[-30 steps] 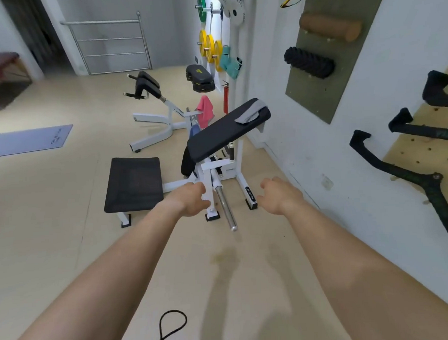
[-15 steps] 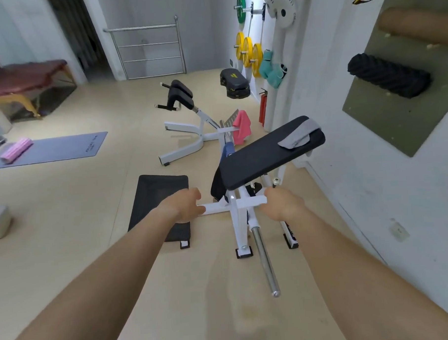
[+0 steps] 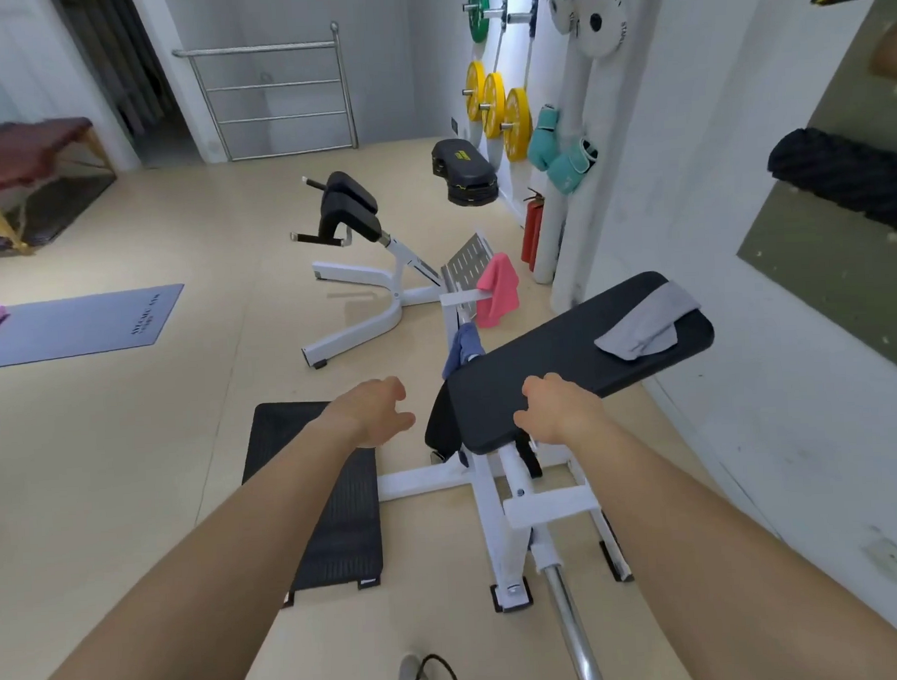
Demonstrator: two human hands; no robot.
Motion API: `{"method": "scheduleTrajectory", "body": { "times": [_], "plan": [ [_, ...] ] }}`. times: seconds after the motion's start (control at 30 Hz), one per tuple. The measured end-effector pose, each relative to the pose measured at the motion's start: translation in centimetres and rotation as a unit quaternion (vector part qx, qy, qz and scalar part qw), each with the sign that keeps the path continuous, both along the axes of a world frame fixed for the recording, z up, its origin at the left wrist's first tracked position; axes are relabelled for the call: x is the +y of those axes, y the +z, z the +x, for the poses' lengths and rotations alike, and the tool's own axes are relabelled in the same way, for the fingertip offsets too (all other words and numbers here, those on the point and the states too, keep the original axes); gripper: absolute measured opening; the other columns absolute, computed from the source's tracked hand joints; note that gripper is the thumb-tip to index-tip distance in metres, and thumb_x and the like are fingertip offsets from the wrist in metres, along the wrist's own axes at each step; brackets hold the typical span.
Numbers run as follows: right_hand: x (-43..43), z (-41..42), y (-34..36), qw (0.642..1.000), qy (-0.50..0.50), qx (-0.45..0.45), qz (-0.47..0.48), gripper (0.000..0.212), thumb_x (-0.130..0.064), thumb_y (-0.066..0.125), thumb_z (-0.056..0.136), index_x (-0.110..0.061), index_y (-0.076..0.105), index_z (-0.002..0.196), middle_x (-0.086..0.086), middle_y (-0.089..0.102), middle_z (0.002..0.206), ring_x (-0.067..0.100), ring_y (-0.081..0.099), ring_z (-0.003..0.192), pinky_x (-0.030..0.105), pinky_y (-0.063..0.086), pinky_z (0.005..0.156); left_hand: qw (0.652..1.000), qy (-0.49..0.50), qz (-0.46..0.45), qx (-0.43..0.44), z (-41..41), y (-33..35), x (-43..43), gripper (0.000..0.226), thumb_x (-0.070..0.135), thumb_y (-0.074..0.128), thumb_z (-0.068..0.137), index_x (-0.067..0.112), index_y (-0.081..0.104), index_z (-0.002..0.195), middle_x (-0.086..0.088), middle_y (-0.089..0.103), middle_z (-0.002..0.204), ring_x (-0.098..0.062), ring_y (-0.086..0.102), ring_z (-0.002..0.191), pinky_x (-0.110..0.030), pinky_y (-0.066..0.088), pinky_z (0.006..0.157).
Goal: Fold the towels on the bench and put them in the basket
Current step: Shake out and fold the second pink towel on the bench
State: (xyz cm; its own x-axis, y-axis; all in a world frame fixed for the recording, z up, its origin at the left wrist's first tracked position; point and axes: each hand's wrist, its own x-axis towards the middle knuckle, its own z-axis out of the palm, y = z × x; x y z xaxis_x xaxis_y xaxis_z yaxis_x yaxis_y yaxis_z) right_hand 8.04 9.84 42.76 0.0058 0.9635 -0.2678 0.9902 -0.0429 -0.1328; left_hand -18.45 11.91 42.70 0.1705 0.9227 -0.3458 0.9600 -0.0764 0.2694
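A: Since both hands are empty, I'd call this the approach step, nothing picked up yet. left hand (image 3: 375, 412) hangs over the floor just left of the bench pad (image 3: 550, 366), fingers loosely curled, thumb apart, gripping nothing. right hand (image 3: 557, 409) sits over the near lower edge of the pad, fingers bent down; can't tell if it touches the pad

B: Towels?

A: Three visible. grey towel (image 3: 646, 326) lies crumpled on the far upper end of the pad, well apart from both hands. pink towel (image 3: 498, 296) is draped over the white frame (image 3: 494, 492) beyond the pad. blue towel (image 3: 464, 346) hangs just behind the pad's far left corner, partly hidden

B: Basket?

A: Not in view. Only a black floor mat (image 3: 320, 499) left of the bench and a chrome bar (image 3: 569, 627) running toward the camera

B: Next move?

A: My guess: reach up the pad for the grey one, it's the most accessible. Needs a long forward reach with the right hand, pinch an edge, then bring the left in to spread it flat before folding. Pad is tilted, so cloth may slide downhill while folding
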Motion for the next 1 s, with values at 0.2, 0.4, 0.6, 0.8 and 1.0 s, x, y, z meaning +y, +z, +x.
{"method": "scheduleTrajectory", "body": {
  "times": [0.2, 0.4, 0.6, 0.8, 1.0],
  "plan": [
    [12.5, -1.5, 0.1, 0.999, -0.049, 0.015, -0.018, 0.044, -0.041, 0.046, 0.096, -0.018, 0.048, 0.134, 0.006, 0.047, 0.131, 0.029, 0.053, 0.114, 0.04, 0.048, 0.087, 0.999, -0.028, -0.03, -0.012, -1.5, -0.8, 14.5, 0.055, 0.046, 0.054, 0.097, 0.02, 0.042, 0.144, -0.007, 0.05, 0.142, -0.025, 0.05, 0.126, -0.041, 0.043, 0.105],
    [23.6, -1.1, -1.4, 0.996, -0.072, 0.014, -0.044, 0.047, -0.042, 0.045, 0.097, -0.018, 0.046, 0.138, 0.006, 0.045, 0.137, 0.028, 0.052, 0.118, 0.041, 0.048, 0.09, 0.998, -0.05, -0.04, -0.004, -0.9, -2.2, 27.4, 0.054, 0.046, 0.054, 0.097, 0.021, 0.043, 0.143, -0.005, 0.05, 0.142, -0.024, 0.051, 0.124, -0.041, 0.045, 0.103],
    [36.8, 1.8, -5.1, 0.993, -0.094, 0.031, -0.056, 0.043, -0.038, 0.047, 0.095, -0.017, 0.052, 0.132, 0.004, 0.048, 0.132, 0.027, 0.056, 0.111, 0.039, 0.05, 0.084, 0.997, -0.071, -0.037, 0.011, 2.0, -4.5, 41.8, 0.052, 0.044, 0.055, 0.096, 0.021, 0.045, 0.142, -0.004, 0.052, 0.14, -0.024, 0.053, 0.122, -0.038, 0.046, 0.1],
    [51.5, 6.3, -9.7, 0.986, -0.115, 0.071, -0.099, 0.034, -0.034, 0.048, 0.091, -0.015, 0.055, 0.119, 0.006, 0.053, 0.12, 0.028, 0.058, 0.101, 0.035, 0.047, 0.074, 0.996, -0.071, -0.057, 0.024, 6.4, -8.0, 56.5, 0.048, 0.042, 0.056, 0.095, 0.022, 0.047, 0.138, -0.002, 0.054, 0.137, -0.023, 0.055, 0.117, -0.041, 0.048, 0.098],
    [64.0, 10.2, -14.5, 0.968, -0.17, 0.147, -0.114, 0.035, -0.034, 0.048, 0.089, -0.015, 0.057, 0.116, 0.007, 0.059, 0.115, 0.028, 0.062, 0.095, 0.037, 0.053, 0.079, 0.994, -0.094, -0.058, 0.017, 12.5, -13.1, 68.7, 0.047, 0.037, 0.056, 0.097, 0.018, 0.046, 0.138, -0.005, 0.055, 0.131, -0.025, 0.057, 0.111, -0.041, 0.05, 0.092]
  ]
}}
